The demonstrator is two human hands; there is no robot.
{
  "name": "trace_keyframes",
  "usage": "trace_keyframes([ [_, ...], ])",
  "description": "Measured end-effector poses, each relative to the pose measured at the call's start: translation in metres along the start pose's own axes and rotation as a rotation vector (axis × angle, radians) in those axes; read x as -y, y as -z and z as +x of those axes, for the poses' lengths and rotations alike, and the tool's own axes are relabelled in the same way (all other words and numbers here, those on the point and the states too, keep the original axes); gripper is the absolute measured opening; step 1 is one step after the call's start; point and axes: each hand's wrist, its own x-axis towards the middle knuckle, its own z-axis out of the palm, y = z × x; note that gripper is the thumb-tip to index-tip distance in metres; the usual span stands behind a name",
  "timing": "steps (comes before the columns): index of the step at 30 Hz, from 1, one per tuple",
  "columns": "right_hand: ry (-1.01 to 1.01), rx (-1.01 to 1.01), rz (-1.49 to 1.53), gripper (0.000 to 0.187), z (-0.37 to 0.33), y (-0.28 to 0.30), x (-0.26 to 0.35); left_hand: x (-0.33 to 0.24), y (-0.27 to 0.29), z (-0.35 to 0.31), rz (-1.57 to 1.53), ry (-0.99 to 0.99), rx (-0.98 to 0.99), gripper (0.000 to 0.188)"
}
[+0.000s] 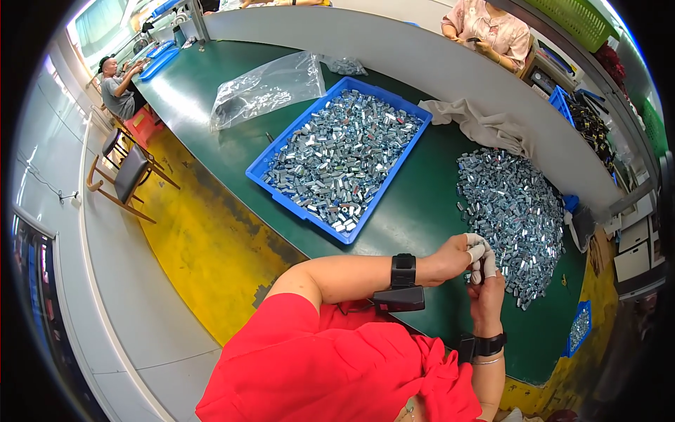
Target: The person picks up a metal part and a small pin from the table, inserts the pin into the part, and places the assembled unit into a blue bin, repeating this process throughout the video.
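Note:
My left hand (451, 259) and my right hand (486, 294) meet at the near edge of a big loose pile of small silvery metal pieces (512, 219) on the green table. White coverings wrap several fingertips on both hands. The fingers of each are bent and pressed together, tip to tip. Whatever they pinch is too small or too hidden to make out. A blue tray (305, 212) to the left holds many more of these shiny short metal pieces, spread across its bottom.
A clear plastic bag (271, 90) lies behind the tray on the green table (190, 105). A crumpled pale cloth (485, 126) rests against the grey divider (422, 53). Beyond it sits a person (492, 32); another (116, 88) sits far left. A small blue bin (578, 329) stands at right.

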Motion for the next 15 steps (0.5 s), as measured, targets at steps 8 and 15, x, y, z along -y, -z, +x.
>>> trace_keyframes([
  [8,0.158,0.008,-0.196,0.029,0.003,0.005,-0.003,-0.005,0.001,0.007,-0.002,-0.093,-0.153,0.018],
  [15,0.132,-0.014,-0.173,0.028,0.005,0.015,-0.014,0.003,-0.009,0.001,0.015,-0.072,-0.121,0.019],
])
